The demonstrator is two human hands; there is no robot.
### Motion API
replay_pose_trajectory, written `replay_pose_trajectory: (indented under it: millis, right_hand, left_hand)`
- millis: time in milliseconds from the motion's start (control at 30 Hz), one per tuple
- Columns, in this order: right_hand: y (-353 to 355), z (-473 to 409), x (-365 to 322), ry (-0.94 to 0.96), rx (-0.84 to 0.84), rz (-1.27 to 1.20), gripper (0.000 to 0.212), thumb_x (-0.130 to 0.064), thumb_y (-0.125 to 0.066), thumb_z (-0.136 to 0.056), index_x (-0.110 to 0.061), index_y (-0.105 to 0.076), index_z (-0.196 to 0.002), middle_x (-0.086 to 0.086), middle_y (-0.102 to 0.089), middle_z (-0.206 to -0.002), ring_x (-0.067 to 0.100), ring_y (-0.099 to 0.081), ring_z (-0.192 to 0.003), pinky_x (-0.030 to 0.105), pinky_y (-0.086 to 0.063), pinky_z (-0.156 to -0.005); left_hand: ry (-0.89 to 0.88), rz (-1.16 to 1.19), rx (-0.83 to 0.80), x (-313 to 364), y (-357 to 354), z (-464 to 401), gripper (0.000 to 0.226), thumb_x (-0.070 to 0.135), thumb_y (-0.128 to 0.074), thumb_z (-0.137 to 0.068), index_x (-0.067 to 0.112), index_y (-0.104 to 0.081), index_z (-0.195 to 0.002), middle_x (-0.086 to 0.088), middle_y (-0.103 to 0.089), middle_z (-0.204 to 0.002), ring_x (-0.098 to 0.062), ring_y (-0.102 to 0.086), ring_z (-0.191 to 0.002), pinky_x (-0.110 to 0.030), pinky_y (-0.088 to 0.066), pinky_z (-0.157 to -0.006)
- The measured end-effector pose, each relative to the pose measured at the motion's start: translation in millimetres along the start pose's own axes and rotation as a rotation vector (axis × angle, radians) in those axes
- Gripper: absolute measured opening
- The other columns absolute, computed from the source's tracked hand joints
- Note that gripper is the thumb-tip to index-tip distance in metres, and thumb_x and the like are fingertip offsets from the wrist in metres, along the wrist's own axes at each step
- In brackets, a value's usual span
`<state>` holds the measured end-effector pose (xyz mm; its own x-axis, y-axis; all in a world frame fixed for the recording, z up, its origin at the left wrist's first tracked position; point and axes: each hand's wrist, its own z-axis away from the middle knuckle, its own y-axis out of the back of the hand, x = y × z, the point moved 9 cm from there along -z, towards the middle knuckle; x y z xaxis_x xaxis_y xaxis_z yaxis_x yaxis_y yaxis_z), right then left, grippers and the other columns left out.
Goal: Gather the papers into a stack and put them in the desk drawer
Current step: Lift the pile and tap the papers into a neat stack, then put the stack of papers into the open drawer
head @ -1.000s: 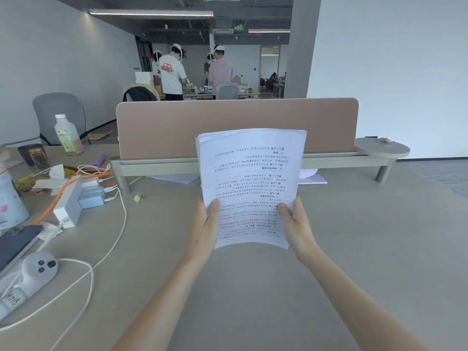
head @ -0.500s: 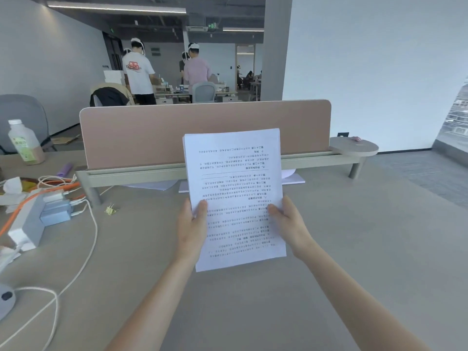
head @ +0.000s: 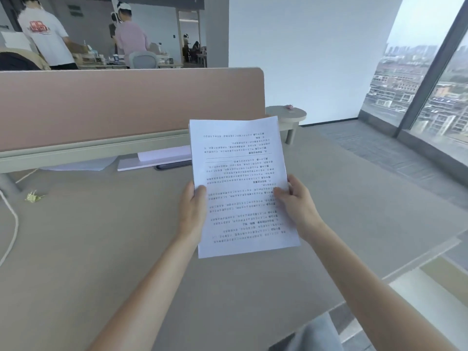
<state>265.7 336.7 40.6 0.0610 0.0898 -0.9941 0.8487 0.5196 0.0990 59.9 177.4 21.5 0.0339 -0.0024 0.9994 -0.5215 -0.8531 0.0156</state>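
I hold a squared stack of white printed papers (head: 240, 173) above the grey desk (head: 101, 236), tilted up with the text upside down to me. My left hand (head: 193, 210) grips its left edge, thumb on the front sheet. My right hand (head: 293, 202) grips the right edge the same way. More white sheets (head: 162, 158) lie flat under the raised shelf (head: 88, 150) behind the stack. No drawer is visible.
A pink divider panel (head: 126, 102) stands along the desk's back. A yellow binder clip (head: 33, 196) and a white cable (head: 12, 224) lie at the left. The desk's right edge (head: 405, 269) drops to the floor by a large window (head: 430, 84). People stand at far desks.
The view has swung to the right, so the clutter at the left has left the frame and the window has appeared. The stack sits lower and more to the right, both hands still on it.
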Motion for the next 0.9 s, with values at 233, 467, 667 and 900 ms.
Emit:
replay_pose_trajectory:
  millis: [233, 467, 667, 900]
  right_hand:
    - [81, 49, 9, -0.021, 0.131, -0.009, 0.032, 0.000, -0.045, -0.098, -0.023, -0.067, -0.100, 0.009, -0.076, -0.106, 0.034, -0.073, -0.100, 0.054, -0.058, -0.089]
    - [153, 99, 7, -0.003, 0.201, 0.044, 0.040, -0.002, -0.039, -0.100, -0.023, -0.074, -0.101, -0.002, -0.079, -0.100, 0.023, -0.075, -0.097, 0.041, -0.060, -0.086]
    - [230, 140, 14, -0.018, 0.333, 0.091, 0.035, -0.004, -0.040, -0.099, -0.019, -0.072, -0.101, 0.004, -0.078, -0.104, 0.026, -0.073, -0.099, 0.046, -0.057, -0.094]
    - [339, 193, 49, -0.133, 0.478, 0.075, 0.046, 0.001, -0.043, -0.099, -0.031, -0.072, -0.082, -0.017, -0.076, -0.076, 0.008, -0.072, -0.074, 0.040, -0.057, -0.090]
  left_hand:
    - [-0.037, -0.026, -0.076, 6, -57, 59, 0.017, 0.017, -0.040, -0.091, 0.015, -0.039, -0.075, 0.003, -0.044, -0.074, -0.018, -0.038, -0.067, -0.033, -0.031, -0.062]
    - [-0.027, -0.036, -0.166, 8, -105, 116, 0.017, 0.014, -0.038, -0.093, 0.009, -0.035, -0.077, 0.000, -0.041, -0.075, -0.018, -0.033, -0.066, -0.031, -0.027, -0.061]
    - [-0.021, -0.017, -0.299, 4, -169, 162, 0.014, 0.016, -0.040, -0.093, 0.013, -0.039, -0.080, -0.004, -0.045, -0.080, -0.019, -0.038, -0.071, -0.032, -0.030, -0.065]
    - [0.045, -0.075, -0.508, -16, -265, 232, 0.014, 0.021, -0.043, -0.089, 0.016, -0.042, -0.076, -0.013, -0.059, -0.086, -0.021, -0.051, -0.074, -0.035, -0.037, -0.067]
